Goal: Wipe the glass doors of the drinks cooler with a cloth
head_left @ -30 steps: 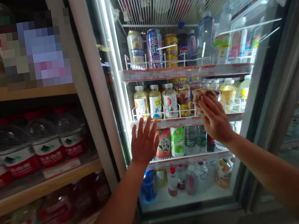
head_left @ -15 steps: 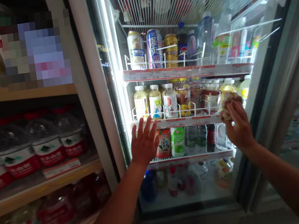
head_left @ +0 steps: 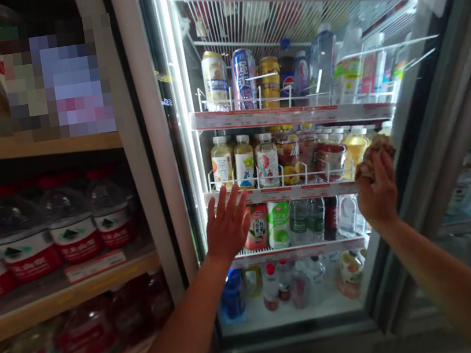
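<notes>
Beige, crumpled cloth (head_left: pixel 376 159) is held in the right hand (head_left: pixel 377 194), its fingers bent over the material. Cloth position: right-hand portion of the glass door (head_left: pixel 299 315), near the metal frame (head_left: pixel 444 135), in front of the right end of the middle bottle row. The left hand (head_left: pixel 227 224) is spread wide, holds nothing, and is set at the left side of the same door; whether its palm contacts the pane cannot be determined. Its fingertips overlap the front edge of the shelf bearing white-capped bottles (head_left: pixel 244 162). Directly above that row stand a blue can (head_left: pixel 245 80) and a gold can (head_left: pixel 271 82). Below it, a red package (head_left: pixel 256 227) stands beside a green package (head_left: pixel 279 224), the former partly covered by the left hand. Left of the cooler, red-capped water bottles (head_left: pixel 64 224) occupy separate shelving.
</notes>
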Available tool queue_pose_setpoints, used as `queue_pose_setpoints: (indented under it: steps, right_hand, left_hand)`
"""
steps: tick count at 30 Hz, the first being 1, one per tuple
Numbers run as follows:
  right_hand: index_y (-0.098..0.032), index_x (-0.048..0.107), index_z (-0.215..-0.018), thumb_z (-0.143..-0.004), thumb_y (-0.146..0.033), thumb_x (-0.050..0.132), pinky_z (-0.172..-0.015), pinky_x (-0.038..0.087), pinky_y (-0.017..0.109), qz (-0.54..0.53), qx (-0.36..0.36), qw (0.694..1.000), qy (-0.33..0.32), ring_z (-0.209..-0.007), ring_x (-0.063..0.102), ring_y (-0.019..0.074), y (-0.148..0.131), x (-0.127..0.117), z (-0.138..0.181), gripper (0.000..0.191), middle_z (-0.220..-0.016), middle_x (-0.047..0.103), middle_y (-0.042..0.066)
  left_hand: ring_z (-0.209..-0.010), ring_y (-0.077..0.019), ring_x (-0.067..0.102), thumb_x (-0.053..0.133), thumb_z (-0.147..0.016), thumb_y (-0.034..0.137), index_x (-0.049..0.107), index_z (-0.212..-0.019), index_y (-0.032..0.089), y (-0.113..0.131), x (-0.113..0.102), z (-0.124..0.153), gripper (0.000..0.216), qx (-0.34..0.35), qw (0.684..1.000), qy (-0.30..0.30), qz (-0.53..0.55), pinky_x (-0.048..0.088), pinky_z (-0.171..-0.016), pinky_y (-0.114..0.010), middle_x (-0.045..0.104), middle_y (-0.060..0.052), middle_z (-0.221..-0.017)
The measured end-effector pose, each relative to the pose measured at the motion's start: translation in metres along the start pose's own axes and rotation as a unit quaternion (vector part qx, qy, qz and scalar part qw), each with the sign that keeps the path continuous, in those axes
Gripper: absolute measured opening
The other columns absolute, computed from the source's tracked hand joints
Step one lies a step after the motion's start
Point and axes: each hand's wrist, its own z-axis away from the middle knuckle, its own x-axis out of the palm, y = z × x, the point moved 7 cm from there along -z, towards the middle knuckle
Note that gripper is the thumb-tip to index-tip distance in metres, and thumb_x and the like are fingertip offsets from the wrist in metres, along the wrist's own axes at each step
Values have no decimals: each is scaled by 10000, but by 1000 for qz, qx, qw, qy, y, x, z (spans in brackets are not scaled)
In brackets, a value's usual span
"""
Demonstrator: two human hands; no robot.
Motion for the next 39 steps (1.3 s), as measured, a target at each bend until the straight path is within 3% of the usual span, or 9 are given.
queue_pose_setpoints:
  steps: [5, 12, 15, 21, 24, 28, 31, 35, 39]
  right_hand:
    - [-158, 442, -1481, -970, -337, 446, -1208, 303, 557, -16, -15, 1000, -18, -1467, 345, 304, -27, 14, -29, 542, -1561, 391, 147]
    - [-288, 332, -1539, -999, -283, 401, -1211, 293, 580, -31, -154, 985, -74, -1489, 296, 304, -90, 43, -54, 544, -1596, 347, 45]
    - [-340, 249, -1561, -997, -246, 411, -1222, 287, 578, -42, -211, 971, -108, -1506, 255, 295, -115, 52, -51, 595, -1624, 295, 2]
    - [-356, 170, -1574, -966, -146, 473, -1229, 315, 525, -59, -316, 926, -200, -1496, 293, 248, -150, 58, 14, 711, -1576, 398, 11]
    - [-332, 178, -1575, -946, -94, 478, -1231, 323, 511, -58, -340, 909, -231, -1488, 313, 233, -159, 59, 29, 736, -1555, 432, 20]
    - [-335, 160, -1576, -939, -82, 469, -1226, 329, 506, -54, -329, 918, -216, -1493, 304, 225, -166, 61, 30, 752, -1549, 441, 15]
    - [-294, 167, -1580, -937, -91, 463, -1232, 310, 502, -45, -314, 923, -218, -1503, 279, 233, -170, 64, 49, 736, -1556, 431, 33]
    - [-214, 247, -1566, -920, -74, 413, -1241, 273, 503, -45, -365, 881, -297, -1492, 297, 236, -175, 66, 114, 681, -1548, 442, 49]
    - [-158, 427, -1484, -957, -125, 400, -1202, 342, 431, -62, -440, 833, -329, -1423, 408, 210, -174, 57, 164, 528, -1497, 511, 48]
  left_hand:
    - [-1532, -253, 125, 540, -958, 298, 148, -1582, 214, 1, -2, -1, 741, 2, 1000, 12, 1, 115, -1260, -467, 317, -91, -1594]
    - [-1530, -261, 140, 536, -959, 313, 164, -1580, 207, 0, 0, 0, 732, 2, 1000, 8, -4, 121, -1260, -471, 308, -87, -1598]
    - [-1530, -258, 142, 531, -961, 305, 144, -1583, 229, 0, 0, 0, 737, -1, 1000, 5, 2, 124, -1260, -472, 285, -76, -1608]
    - [-1529, -268, 149, 543, -955, 298, 171, -1579, 198, 1, -1, 0, 733, 5, 1000, 11, -9, 140, -1256, -477, 294, -84, -1601]
    - [-1528, -271, 149, 547, -955, 302, 161, -1581, 201, 1, -1, 0, 742, 4, 1000, 11, -8, 139, -1255, -477, 297, -86, -1601]
    - [-1528, -264, 144, 538, -961, 298, 145, -1583, 213, 0, -1, -1, 740, -1, 1000, 6, -2, 133, -1255, -473, 305, -85, -1598]
    - [-1528, -264, 142, 539, -961, 300, 145, -1582, 212, 1, -1, 0, 741, 0, 1000, 6, -2, 134, -1255, -473, 304, -84, -1598]
    - [-1530, -267, 136, 523, -964, 286, 139, -1583, 200, 0, 0, 1, 733, 0, 1000, 3, 2, 124, -1255, -480, 303, -91, -1599]
    - [-1531, -261, 129, 519, -966, 283, 137, -1583, 206, -1, 1, 2, 730, 0, 1000, -1, 9, 115, -1257, -476, 294, -86, -1602]
